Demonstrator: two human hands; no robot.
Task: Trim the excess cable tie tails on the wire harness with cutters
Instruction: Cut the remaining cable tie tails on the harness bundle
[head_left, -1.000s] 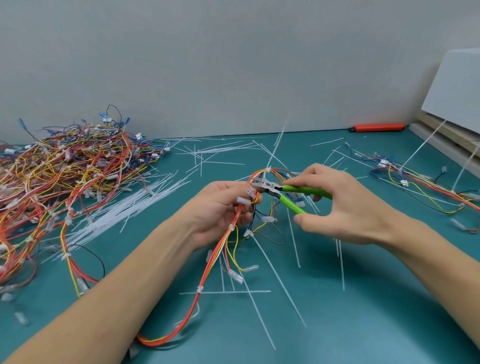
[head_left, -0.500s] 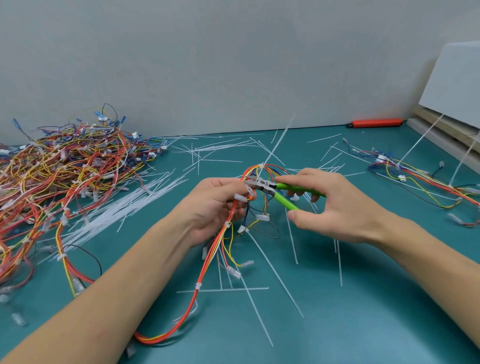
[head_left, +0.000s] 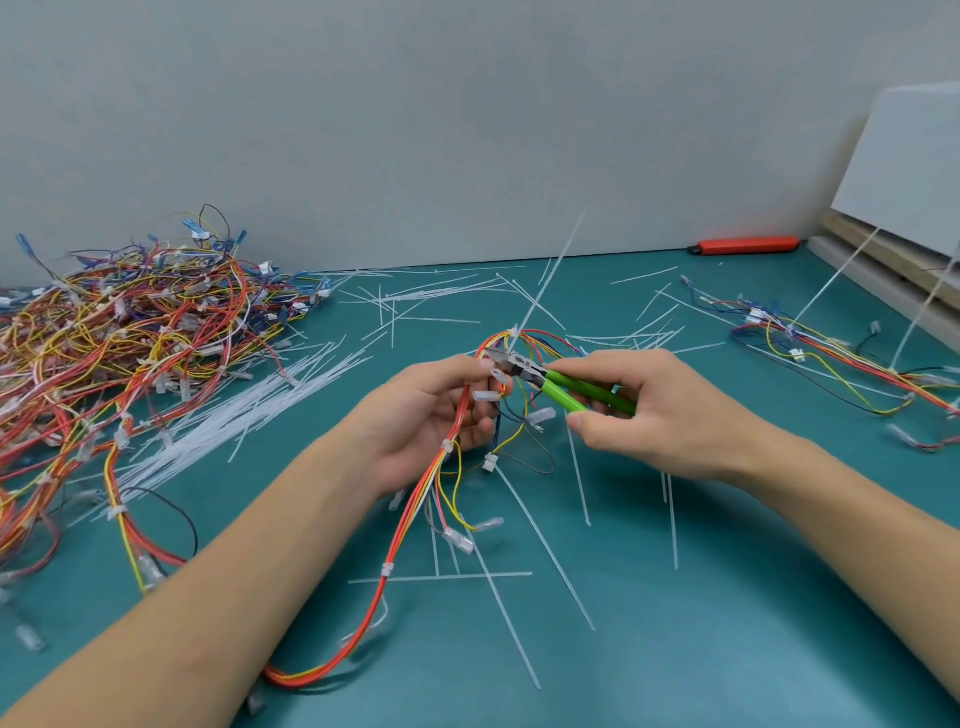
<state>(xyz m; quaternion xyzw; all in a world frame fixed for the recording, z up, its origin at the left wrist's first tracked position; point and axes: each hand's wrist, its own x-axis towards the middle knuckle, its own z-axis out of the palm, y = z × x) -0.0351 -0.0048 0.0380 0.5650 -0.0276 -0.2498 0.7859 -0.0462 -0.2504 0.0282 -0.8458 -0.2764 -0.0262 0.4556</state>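
From where I stand, no text can be read anywhere. The green handles of the cutters (head_left: 582, 393) show no brand or number (they are plain). The small white tags on the wire harness (head_left: 415, 499) are too small to read, and those in the pile of harnesses (head_left: 130, 332) also. The orange tool (head_left: 745, 245) at the back of the desk (head_left: 727, 649) and the white panel (head_left: 904, 161) carry no readable mark.

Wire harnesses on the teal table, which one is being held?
The red-orange-yellow wire harness at centre, gripped by the left hand; the others lie untouched at the table's sides.
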